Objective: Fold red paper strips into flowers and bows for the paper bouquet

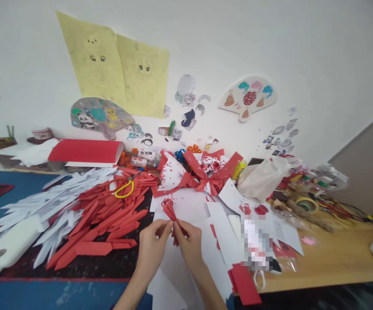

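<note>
Over the white paper [173, 275] at the table's middle, both hands pinch a small folded red paper piece [169, 209]. My left hand [155, 241] grips it from the left, and my right hand [189, 241] from the right, with the fingertips meeting. Its patterned upper end flares above the fingers, and a little red shows below them. Behind the hands lies a red and white paper bouquet [210, 170]. To the left is a pile of folded red paper strips [99, 228] with yellow-handled scissors [124, 189] on top.
White paper strips [60, 202] and a white power strip [8, 243] lie at the left. On the right are red paper rectangles [244, 284], a white bag [264, 176], a tape roll [307, 204] and cables. Drawings and two paper fans hang on the wall behind.
</note>
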`<action>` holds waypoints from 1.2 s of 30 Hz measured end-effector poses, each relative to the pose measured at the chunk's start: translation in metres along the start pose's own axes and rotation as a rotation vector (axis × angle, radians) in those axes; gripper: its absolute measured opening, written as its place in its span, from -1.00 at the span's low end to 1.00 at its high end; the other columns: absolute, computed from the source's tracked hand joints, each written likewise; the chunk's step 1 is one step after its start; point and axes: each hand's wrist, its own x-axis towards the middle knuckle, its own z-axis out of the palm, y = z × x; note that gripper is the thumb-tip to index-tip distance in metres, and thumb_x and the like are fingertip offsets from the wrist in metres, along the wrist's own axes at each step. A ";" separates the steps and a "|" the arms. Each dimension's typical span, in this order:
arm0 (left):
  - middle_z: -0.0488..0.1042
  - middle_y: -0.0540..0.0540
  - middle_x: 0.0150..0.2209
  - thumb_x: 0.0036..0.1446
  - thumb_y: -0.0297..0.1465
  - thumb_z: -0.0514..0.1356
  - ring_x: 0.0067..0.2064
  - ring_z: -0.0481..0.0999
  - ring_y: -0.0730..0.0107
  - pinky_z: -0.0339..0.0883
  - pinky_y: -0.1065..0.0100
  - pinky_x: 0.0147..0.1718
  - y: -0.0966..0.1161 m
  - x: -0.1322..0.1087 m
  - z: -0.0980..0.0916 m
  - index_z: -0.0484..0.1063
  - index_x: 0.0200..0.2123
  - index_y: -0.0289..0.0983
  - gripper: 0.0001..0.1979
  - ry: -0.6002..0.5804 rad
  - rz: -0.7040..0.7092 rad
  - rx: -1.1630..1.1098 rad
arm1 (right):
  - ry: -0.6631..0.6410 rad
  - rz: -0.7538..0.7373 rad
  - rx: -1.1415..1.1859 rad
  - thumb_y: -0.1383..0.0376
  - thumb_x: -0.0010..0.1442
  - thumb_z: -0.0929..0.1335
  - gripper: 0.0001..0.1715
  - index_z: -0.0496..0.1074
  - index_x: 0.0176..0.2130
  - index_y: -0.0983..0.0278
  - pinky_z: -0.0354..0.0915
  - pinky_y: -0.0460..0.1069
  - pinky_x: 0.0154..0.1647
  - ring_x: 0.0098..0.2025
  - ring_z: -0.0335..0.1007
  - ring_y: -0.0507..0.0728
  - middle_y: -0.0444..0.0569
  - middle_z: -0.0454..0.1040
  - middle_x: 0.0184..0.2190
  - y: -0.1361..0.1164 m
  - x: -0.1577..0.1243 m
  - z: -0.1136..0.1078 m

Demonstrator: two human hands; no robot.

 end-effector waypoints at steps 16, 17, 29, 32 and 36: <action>0.50 -0.03 -0.49 0.11 -0.21 0.22 -0.43 0.43 0.43 0.32 0.45 -0.39 0.012 0.010 0.000 0.51 -0.42 -0.31 -0.73 0.008 0.029 -0.088 | 0.029 0.107 0.145 0.16 0.28 0.27 -0.51 0.34 -0.61 0.32 0.11 -0.16 -0.65 -0.72 0.16 -0.07 -0.18 0.27 -0.76 -0.020 0.006 -0.006; 0.51 -0.03 -0.49 0.11 -0.21 0.22 -0.43 0.43 0.43 0.32 0.45 -0.39 0.013 0.010 -0.001 0.52 -0.41 -0.31 -0.73 0.005 0.035 -0.085 | 0.019 0.114 0.172 0.15 0.28 0.27 -0.50 0.34 -0.61 0.32 0.11 -0.16 -0.66 -0.73 0.16 -0.07 -0.18 0.27 -0.77 -0.020 0.007 -0.008; 0.49 -0.03 -0.51 0.10 -0.20 0.23 -0.43 0.42 0.41 0.28 0.44 -0.39 0.022 0.006 0.000 0.51 -0.45 -0.30 -0.73 0.026 0.063 -0.006 | -0.018 0.149 0.487 0.18 0.25 0.32 -0.51 0.38 -0.62 0.35 0.07 -0.15 -0.69 -0.77 0.15 -0.08 -0.19 0.27 -0.78 -0.021 0.008 -0.014; 0.46 -0.03 -0.55 0.09 -0.18 0.24 -0.46 0.40 0.42 0.25 0.44 -0.43 0.023 0.008 -0.004 0.46 -0.52 -0.31 -0.69 -0.032 0.040 -0.078 | -0.030 0.125 0.474 0.18 0.26 0.32 -0.52 0.39 -0.62 0.34 0.11 -0.15 -0.67 -0.77 0.16 -0.08 -0.19 0.27 -0.79 -0.023 0.006 -0.014; 0.40 0.00 -0.60 0.05 -0.18 0.26 -0.51 0.34 0.46 0.21 0.45 -0.48 0.015 0.013 -0.012 0.38 -0.57 -0.32 -0.66 -0.115 0.022 -0.173 | -0.116 0.111 0.454 0.15 0.25 0.32 -0.52 0.43 -0.59 0.35 0.13 -0.15 -0.69 -0.75 0.21 -0.06 -0.15 0.32 -0.76 -0.028 0.004 -0.016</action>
